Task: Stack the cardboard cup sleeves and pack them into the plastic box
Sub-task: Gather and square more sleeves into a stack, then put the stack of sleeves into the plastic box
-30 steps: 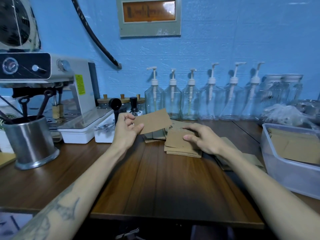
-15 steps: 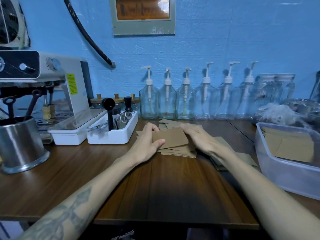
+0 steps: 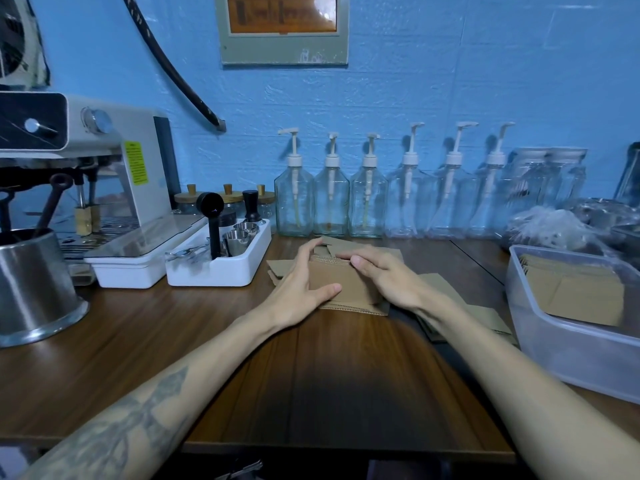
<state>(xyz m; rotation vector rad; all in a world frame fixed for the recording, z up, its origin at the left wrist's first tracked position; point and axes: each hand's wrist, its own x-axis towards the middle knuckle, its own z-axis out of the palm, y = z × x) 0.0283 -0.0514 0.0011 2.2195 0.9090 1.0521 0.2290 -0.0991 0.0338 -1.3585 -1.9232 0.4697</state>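
Setting: blue wall (image 3: pixel 450 81) behind a dark wooden counter (image 3: pixel 329 375), and every place below is called off the stack of cup sleeves.
Stack of cup sleeves (image 3: pixel 341 284): flat brown cardboard, piled mid-counter, corrugated edges showing along its front.
Left hand (image 3: pixel 298 292): pressed against the stack's left side, fingers straight along the far-left edge, thumb lying across the top sheet near the front (a flat clasp, nothing curled).
Right hand (image 3: pixel 388 278): resting on the stack's right side, fingers extended flat over the top toward the far edge.
Loose sleeves (image 3: pixel 460 306): scattered to the right of the stack under the right forearm, with a few more poking out behind and to its left.
Plastic box (image 3: pixel 554 341): well to the right of the stack, translucent, with sleeves already lying inside.
Pump bottles (image 3: pixel 367 199): a clear row behind the stack, against the wall.
White tray (image 3: pixel 221 271): left of the stack, holding small metal cups and a black tool.
Espresso machine (image 3: pixel 104 168): farther left again.
Steel canister (image 3: pixel 31 289): at the far left.
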